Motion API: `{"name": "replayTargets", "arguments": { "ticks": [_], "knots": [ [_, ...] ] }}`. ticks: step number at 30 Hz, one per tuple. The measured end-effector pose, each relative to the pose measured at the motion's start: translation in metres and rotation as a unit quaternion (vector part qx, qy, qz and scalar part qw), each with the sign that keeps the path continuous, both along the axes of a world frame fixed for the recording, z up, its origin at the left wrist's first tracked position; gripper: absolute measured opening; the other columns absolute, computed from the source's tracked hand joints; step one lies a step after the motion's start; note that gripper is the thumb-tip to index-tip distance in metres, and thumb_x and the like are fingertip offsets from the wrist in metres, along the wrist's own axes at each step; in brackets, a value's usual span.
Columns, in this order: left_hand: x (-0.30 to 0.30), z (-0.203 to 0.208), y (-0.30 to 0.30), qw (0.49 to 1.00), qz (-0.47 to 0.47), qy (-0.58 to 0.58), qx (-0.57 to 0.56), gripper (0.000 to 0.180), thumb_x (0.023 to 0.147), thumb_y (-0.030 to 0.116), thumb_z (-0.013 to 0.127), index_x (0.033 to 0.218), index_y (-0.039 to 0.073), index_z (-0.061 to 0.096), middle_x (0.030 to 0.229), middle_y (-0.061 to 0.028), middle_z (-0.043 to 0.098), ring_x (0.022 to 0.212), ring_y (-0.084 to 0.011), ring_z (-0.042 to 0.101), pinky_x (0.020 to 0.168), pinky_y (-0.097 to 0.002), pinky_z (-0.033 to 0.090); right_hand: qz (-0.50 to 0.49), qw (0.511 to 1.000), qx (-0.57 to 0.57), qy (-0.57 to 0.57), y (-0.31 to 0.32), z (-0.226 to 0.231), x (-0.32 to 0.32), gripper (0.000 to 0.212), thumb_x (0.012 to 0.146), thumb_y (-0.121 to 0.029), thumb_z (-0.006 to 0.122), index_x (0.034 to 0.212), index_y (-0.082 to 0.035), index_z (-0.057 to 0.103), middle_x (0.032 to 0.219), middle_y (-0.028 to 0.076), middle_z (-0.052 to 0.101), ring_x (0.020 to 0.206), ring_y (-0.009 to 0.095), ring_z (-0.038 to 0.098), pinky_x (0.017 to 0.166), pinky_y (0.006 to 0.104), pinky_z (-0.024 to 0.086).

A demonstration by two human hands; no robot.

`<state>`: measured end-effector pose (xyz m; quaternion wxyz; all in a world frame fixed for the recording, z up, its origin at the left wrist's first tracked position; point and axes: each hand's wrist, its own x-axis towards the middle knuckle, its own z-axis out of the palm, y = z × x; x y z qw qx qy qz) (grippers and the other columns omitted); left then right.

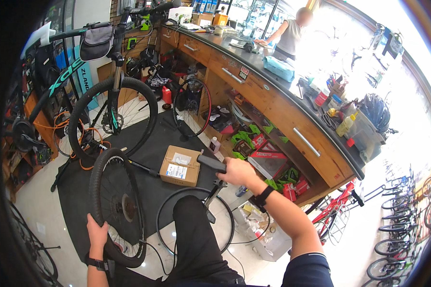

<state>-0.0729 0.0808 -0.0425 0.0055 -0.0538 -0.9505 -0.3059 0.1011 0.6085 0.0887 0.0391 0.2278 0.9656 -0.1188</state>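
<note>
My left hand (97, 231) grips the tyre of a bicycle wheel (95, 191), which stands upright at the lower left with its sprocket cassette (129, 206) showing. My right hand (237, 171) is closed round the black handle of a floor pump (210, 163), right of centre. Below the handle, the pump's lower part shows beside my right knee. A black hose (154, 248) runs from the wheel's lower rim, where a fitting sits at the valve area; its far end passes behind my leg.
A cardboard box (180, 165) lies on the black mat (76, 210) ahead. A thin hoop (162, 229) surrounds my knee area. A bicycle (115, 95) stands behind the wheel. The wooden workbench (273, 115) runs along the right, with a person (289, 36) behind it.
</note>
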Motion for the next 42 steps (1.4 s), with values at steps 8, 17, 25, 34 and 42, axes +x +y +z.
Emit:
{"name": "replayTargets", "arguments": {
  "ticks": [8, 17, 25, 34, 42],
  "knots": [
    [-0.004, -0.004, 0.004, 0.998, -0.027, 0.038, 0.031, 0.074, 0.077, 0.009, 0.074, 0.136, -0.016, 0.038, 0.117, -0.0394, 0.060, 0.114, -0.0521, 0.059, 0.096, -0.0496, 0.049, -0.003, 1.000, -0.023, 0.009, -0.006, -0.040, 0.003, 0.052, 0.078, -0.045, 0.071, 0.101, 0.002, 0.068, 0.098, 0.025, 0.072, 0.096, 0.039, 0.070, 0.088, 0.0465, 0.055],
    [0.002, 0.012, 0.013, 0.999, -0.031, 0.014, 0.033, 0.072, 0.079, 0.007, 0.074, 0.136, -0.016, 0.037, 0.118, -0.0378, 0.060, 0.114, -0.0519, 0.058, 0.096, -0.0496, 0.049, 0.061, 0.994, 0.021, 0.084, -0.001, 0.096, 0.000, 0.056, 0.069, -0.045, 0.080, 0.097, 0.003, 0.069, 0.092, 0.023, 0.071, 0.091, 0.038, 0.070, 0.081, 0.0447, 0.056],
    [0.000, 0.010, 0.016, 0.999, -0.026, 0.012, 0.036, 0.072, 0.079, 0.008, 0.073, 0.137, -0.015, 0.038, 0.121, -0.0377, 0.059, 0.116, -0.0517, 0.057, 0.098, -0.0495, 0.048, 0.020, 0.998, 0.048, 0.038, 0.009, 0.104, 0.003, 0.049, 0.075, -0.045, 0.074, 0.098, -0.002, 0.070, 0.092, 0.023, 0.072, 0.091, 0.039, 0.070, 0.083, 0.0461, 0.056],
    [-0.008, 0.011, 0.007, 0.999, -0.028, -0.024, 0.028, 0.076, 0.081, 0.008, 0.073, 0.143, -0.016, 0.034, 0.133, -0.0387, 0.051, 0.124, -0.0506, 0.052, 0.103, -0.0488, 0.045, -0.032, 0.999, 0.032, -0.002, -0.007, -0.026, 0.002, 0.057, 0.078, -0.045, 0.071, 0.111, 0.001, 0.066, 0.100, 0.024, 0.072, 0.096, 0.040, 0.070, 0.087, 0.0474, 0.056],
    [-0.016, 0.018, 0.019, 0.998, -0.053, 0.006, 0.045, 0.056, 0.077, 0.004, 0.075, 0.121, -0.013, 0.044, 0.113, -0.0380, 0.062, 0.112, -0.0524, 0.059, 0.094, -0.0509, 0.051, 0.017, 1.000, -0.023, 0.007, 0.007, -0.027, 0.000, 0.054, 0.072, -0.042, 0.079, 0.107, -0.002, 0.070, 0.098, 0.024, 0.073, 0.094, 0.039, 0.071, 0.086, 0.0452, 0.056]
  ]
}}
